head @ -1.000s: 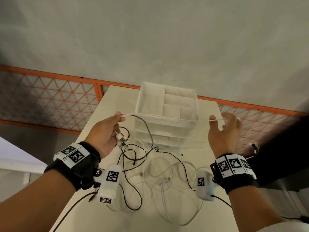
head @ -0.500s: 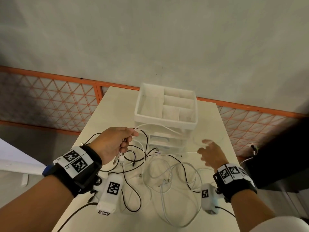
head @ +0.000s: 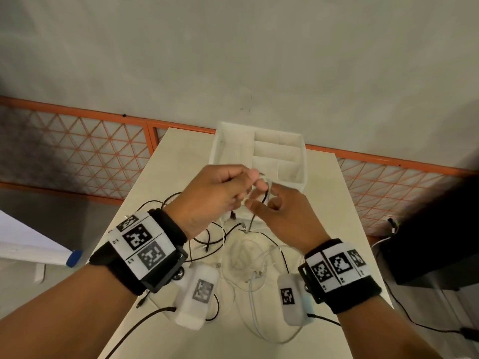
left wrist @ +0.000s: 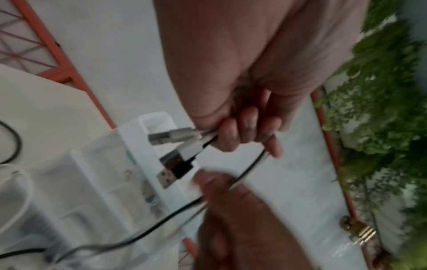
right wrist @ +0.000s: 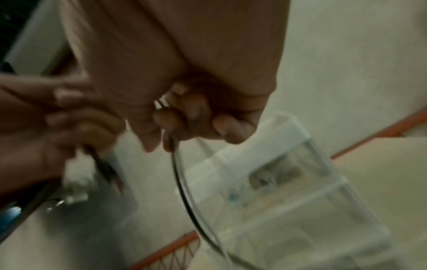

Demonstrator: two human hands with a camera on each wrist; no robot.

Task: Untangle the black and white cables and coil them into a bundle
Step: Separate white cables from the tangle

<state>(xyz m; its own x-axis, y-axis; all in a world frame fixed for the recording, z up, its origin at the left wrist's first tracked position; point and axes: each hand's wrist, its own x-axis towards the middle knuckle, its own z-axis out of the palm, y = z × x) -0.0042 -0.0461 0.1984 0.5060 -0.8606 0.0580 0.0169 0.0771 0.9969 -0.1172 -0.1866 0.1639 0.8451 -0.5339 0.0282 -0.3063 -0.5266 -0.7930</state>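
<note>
A second ago the hands were wide apart with a white strand stretched between them; now the right hand [head: 282, 216] has come in to meet the left hand [head: 215, 195] in front of the white drawer organiser [head: 293, 161], which I read as one arm-length of cable being folded back into a loop, so coiling has begun while most of the tangle is unsorted. The left hand is clenched round the plug ends: the left wrist view shows a white USB plug [left wrist: 171, 138] and a black USB plug [left wrist: 175, 169] sticking out below its curled fingers [left wrist: 231, 133]. The right hand pinches a black cable [right wrist: 182, 191] and a white cable [right wrist: 203, 215] running side by side between thumb and curled fingers [right wrist: 175, 118] (the frame is blurred, so the exact finger placement is unclear). The rest of both cables lies in loose overlapping loops on the table [head: 344, 229] below the hands, black strands [head: 207, 239] mostly left, white loops [head: 248, 265] in the middle.
</note>
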